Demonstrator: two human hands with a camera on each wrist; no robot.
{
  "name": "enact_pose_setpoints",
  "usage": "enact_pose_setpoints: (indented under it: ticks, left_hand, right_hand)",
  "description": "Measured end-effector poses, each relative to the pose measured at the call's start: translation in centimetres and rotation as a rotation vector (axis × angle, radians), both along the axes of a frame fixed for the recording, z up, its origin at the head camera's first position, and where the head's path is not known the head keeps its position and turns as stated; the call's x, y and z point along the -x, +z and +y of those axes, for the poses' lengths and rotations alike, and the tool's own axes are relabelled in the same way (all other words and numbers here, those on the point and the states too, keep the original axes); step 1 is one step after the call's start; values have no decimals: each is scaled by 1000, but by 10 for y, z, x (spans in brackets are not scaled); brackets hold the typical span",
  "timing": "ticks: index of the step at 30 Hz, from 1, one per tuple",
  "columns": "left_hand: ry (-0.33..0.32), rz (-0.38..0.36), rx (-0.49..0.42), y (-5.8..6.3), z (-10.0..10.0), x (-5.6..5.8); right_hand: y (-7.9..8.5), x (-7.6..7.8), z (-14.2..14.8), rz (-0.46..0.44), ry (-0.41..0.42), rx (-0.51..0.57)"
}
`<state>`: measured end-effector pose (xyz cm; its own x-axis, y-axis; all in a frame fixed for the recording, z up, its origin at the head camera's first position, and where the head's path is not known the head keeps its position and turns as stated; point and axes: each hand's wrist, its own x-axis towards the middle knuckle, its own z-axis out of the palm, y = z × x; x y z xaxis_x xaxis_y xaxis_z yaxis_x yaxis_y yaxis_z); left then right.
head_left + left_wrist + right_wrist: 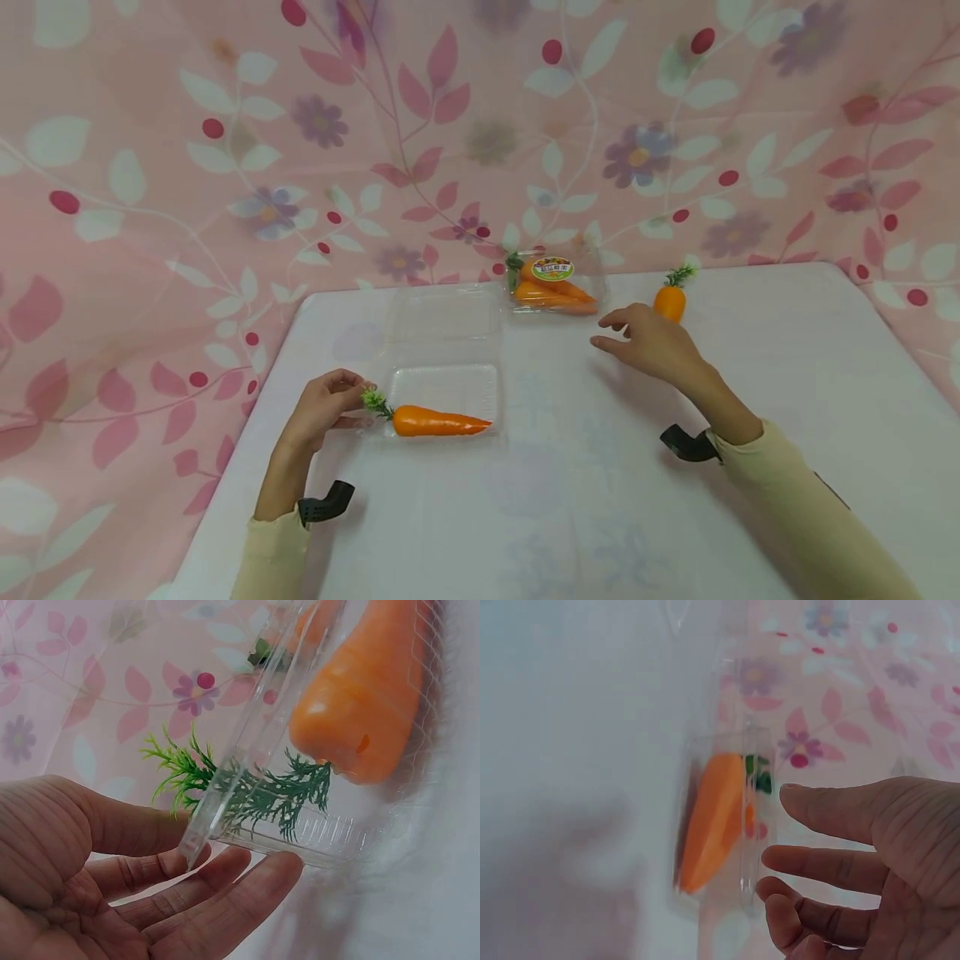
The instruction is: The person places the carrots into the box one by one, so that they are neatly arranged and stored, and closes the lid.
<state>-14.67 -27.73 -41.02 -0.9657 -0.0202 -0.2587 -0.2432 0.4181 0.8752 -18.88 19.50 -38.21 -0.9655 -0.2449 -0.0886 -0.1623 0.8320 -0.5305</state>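
An orange carrot [438,422] with a feathery green top lies in the near half of a clear plastic clamshell box [483,379], whose lid half is folded back flat. At that box's left edge, my left hand [324,408] pinches the rim between thumb and fingers. In the left wrist view the carrot's greens [255,795] stick out over the rim beside the thumb. My right hand [647,340] hovers above the table with fingers spread and nothing in them. It partly covers a second carrot [671,303] behind it.
A closed clear box [553,283] with carrots inside and an oval label stands at the back of the table, left of my right hand. A floral pink curtain [480,150] hangs along the back edge of the white-covered table [570,500].
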Motion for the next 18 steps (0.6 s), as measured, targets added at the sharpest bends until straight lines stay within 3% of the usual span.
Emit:
enact_pose_setpoints:
  ticks: [18]
  left_hand:
    - [1, 8, 16, -1, -1, 1]
  right_hand:
    - [-20, 11, 53, 60, -170, -47]
